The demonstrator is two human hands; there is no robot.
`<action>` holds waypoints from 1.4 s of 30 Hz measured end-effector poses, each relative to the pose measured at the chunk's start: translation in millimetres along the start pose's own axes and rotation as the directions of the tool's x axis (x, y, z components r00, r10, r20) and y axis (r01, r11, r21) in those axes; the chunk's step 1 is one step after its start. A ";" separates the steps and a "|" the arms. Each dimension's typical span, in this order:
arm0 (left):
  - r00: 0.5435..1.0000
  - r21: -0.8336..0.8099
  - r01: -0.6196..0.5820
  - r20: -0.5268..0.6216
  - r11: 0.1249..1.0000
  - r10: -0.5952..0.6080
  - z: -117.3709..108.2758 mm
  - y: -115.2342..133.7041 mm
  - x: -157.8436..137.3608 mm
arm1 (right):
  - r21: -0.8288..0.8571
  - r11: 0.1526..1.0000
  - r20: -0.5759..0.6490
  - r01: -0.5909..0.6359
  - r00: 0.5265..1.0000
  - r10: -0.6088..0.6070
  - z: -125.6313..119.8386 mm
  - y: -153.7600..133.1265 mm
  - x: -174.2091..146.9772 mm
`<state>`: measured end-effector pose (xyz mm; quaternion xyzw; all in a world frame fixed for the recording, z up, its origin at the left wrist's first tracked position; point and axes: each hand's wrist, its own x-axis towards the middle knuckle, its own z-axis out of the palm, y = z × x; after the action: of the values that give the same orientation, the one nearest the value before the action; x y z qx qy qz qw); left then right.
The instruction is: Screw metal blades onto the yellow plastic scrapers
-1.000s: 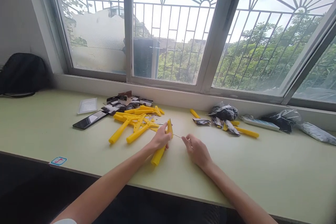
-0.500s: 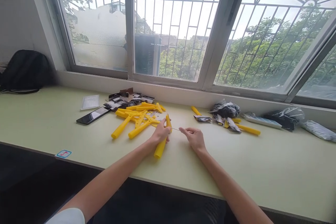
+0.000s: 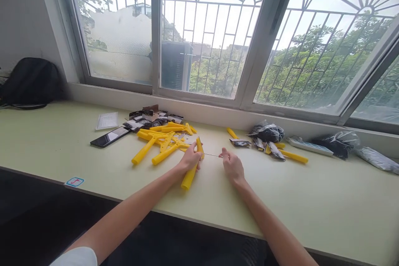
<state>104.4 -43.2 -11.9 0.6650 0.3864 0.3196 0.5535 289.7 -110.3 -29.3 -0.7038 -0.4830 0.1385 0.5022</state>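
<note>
My left hand is closed around a yellow scraper, its round handle slanting toward the table's front edge and its narrow head rising above my fingers. From my right hand, fingers pinched, a thin metal rod like a screwdriver shaft runs left to the scraper's head. The rod's far tip is hidden at the scraper and my left fingers; its grip end is covered by my right hand. Left of my hands lies a pile of yellow scrapers, several of them overlapping.
Behind the pile are black-and-white packets, a black phone and a clear flat case. Right of my hands lie another yellow handle, small packets and bagged black items. A black bag stands far left.
My right hand has turned and drawn slightly to the right, so more of the thin metal rod shows. The left hand and its scraper stay almost in place.
</note>
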 end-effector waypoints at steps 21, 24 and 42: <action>1.000 -0.009 0.006 -0.010 1.000 -0.006 -3.2 -8.8 7.5 | 0.182 0.975 0.073 0.125 0.987 -0.141 0.2 -1.8 -2.2; 1.000 -0.008 -0.004 -0.003 1.000 0.004 -2.7 -8.2 6.4 | 0.117 0.990 0.050 0.078 0.995 -0.085 0.4 -2.3 -2.4; 1.000 -0.084 0.009 0.029 0.996 -0.007 -4.1 -3.6 1.1 | 0.110 0.983 0.073 0.144 0.986 -0.152 -2.7 -2.7 -3.8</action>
<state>100.9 -39.9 -14.6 0.6441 0.3671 0.3237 0.5878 288.1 -114.8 -26.9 -0.6326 -0.5461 0.1540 0.5271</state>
